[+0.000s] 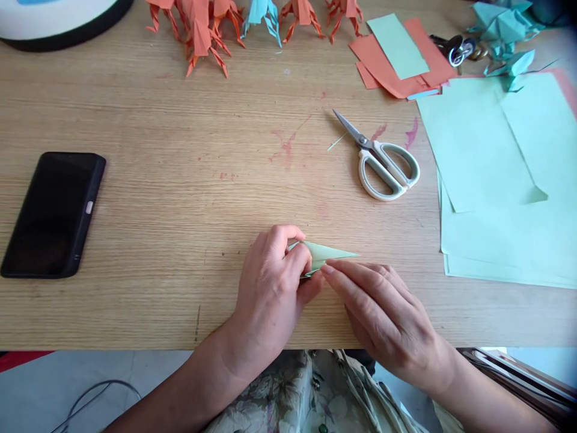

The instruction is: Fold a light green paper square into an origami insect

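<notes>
A small piece of folded light-green paper [327, 251] is between my two hands, just above the table's front part. One long sharp point of it sticks out to the right. My left hand [274, 273] is closed on its left part, with fingers curled over the top and the thumb underneath. Against the paper's lower edge, the fingertips of my right hand [383, 307] are pressed together in a pinch. The fingers of both hands hide part of the folds.
Scissors [383, 159] with white handles lie beyond my hands. Light-green sheets [496, 156] are stacked at right, near orange paper pieces [383, 63] and keys [457, 49]. Folded orange paper figures [198, 33] stand at the back. A black phone [54, 213] lies on the left.
</notes>
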Available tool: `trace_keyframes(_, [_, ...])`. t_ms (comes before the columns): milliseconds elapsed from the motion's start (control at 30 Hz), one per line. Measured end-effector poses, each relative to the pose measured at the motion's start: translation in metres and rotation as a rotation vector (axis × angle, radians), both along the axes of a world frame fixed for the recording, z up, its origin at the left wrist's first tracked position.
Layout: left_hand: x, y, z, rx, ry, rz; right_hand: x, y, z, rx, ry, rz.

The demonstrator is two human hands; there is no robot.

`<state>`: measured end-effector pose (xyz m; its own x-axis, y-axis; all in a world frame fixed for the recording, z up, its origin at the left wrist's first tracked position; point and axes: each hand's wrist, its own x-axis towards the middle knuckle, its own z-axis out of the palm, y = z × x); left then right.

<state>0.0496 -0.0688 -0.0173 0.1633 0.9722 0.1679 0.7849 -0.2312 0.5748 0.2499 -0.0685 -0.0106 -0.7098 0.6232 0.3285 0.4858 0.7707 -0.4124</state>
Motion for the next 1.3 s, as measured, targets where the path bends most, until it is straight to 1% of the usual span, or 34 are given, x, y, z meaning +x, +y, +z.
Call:
trace_keyframes(33, [0.000,0.000,0.000,-0.002,-0.005,0.001,-0.001,0.003,-0.002,-0.030,0.004,-0.009])
trace_keyframes(167, [-0.002,-0.001,0.001,-0.008,-0.013,-0.014,-0.003,0.011,-0.007,-0.151,0.024,-0.120])
trace_keyframes(233, [-0.004,-0.002,0.002,-0.005,-0.017,-0.026,-0.001,0.011,-0.006,-0.187,0.026,-0.121])
trace_keyframes(300, [-0.006,-0.003,0.003,-0.004,-0.015,-0.032,0.002,0.011,-0.005,-0.195,0.006,-0.083])
trace_keyframes(500, [-0.008,-0.003,0.004,-0.024,-0.024,-0.046,0.018,0.009,-0.006,-0.128,-0.067,0.091])
trace_keyframes(567, [-0.009,-0.002,0.005,-0.041,-0.037,-0.049,0.020,0.009,-0.008,-0.119,-0.067,0.118])
trace_keyframes(800, [-0.024,0.001,0.014,-0.169,-0.119,-0.138,0.016,0.011,-0.009,-0.110,-0.029,0.129])
trace_keyframes(867, [-0.025,0.000,0.015,-0.174,-0.132,-0.125,0.015,0.012,-0.009,-0.112,-0.026,0.124])
trace_keyframes(1000, [-0.019,-0.002,0.016,-0.153,-0.126,-0.048,0.014,0.012,-0.009,-0.092,-0.045,0.111])
trace_keyframes(1200, [-0.014,-0.003,0.018,-0.141,-0.067,-0.015,0.014,0.016,-0.002,0.086,-0.180,0.147])
trace_keyframes(1300, [-0.013,-0.003,0.020,-0.140,-0.038,-0.007,0.013,0.018,0.003,0.127,-0.196,0.163])
